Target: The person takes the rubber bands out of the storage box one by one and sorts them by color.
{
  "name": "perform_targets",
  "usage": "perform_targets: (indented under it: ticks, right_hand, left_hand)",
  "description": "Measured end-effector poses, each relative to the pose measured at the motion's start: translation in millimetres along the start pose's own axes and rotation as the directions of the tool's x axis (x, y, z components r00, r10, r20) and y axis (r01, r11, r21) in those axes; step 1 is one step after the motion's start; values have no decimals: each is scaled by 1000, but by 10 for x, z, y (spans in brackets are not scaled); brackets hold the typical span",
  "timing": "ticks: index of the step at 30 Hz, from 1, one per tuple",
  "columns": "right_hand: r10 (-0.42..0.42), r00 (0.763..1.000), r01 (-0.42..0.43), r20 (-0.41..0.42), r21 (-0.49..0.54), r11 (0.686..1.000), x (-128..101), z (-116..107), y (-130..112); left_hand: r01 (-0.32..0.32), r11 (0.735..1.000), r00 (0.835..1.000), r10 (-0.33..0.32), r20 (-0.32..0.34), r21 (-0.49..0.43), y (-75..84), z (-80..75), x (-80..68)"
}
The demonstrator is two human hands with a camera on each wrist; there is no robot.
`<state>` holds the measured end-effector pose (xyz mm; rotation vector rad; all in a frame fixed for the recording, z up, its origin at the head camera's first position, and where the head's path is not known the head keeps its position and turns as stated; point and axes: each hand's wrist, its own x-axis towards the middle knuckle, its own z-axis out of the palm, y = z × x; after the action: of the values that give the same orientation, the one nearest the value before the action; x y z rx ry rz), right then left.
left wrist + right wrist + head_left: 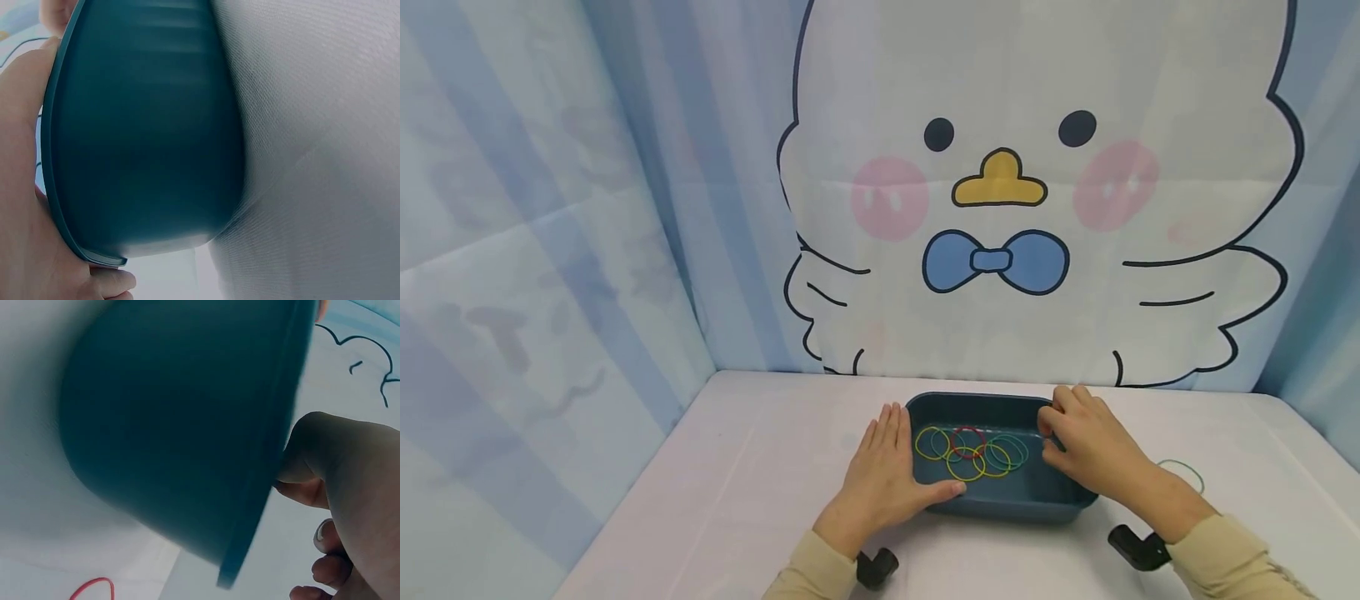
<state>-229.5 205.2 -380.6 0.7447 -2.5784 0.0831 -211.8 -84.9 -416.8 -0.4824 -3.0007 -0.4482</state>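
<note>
A dark blue-green tray point(1000, 507) stands on the table, with yellow point(966, 479), red point(975, 430) and green rubber bands point(1024, 451) lying overlapped inside. My left hand point(887, 471) lies along the tray's left side, fingers straight and thumb stretched over the near rim. In the left wrist view the tray's outer wall point(144, 125) fills the middle beside that hand. Over the tray's right rim is my right hand point(1090, 442), fingers bent, thumb and forefinger pointing inward. The right wrist view has the rim point(250, 531) hiding those fingertips, and I cannot tell whether they hold anything.
A green rubber band point(1191, 469) lies on the white table point(760, 467) right of the tray, partly behind the right forearm. The right wrist view shows a red rubber band point(94, 582) outside the tray. A cartoon-printed curtain point(1000, 325) hangs behind the table.
</note>
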Motion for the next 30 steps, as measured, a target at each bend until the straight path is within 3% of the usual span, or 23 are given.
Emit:
perform_targets:
  ticks: [22,30]
  right_hand:
    - [-32,998,32,61,4,999,3,141,-42]
    - [-75,996,75,45,11,997,34,216,-28]
  left_hand:
    - [4,1000,1000,-4,-2,-14,-7,6,-3]
    - [5,1000,1000,-5,2,-21,-4,3,11]
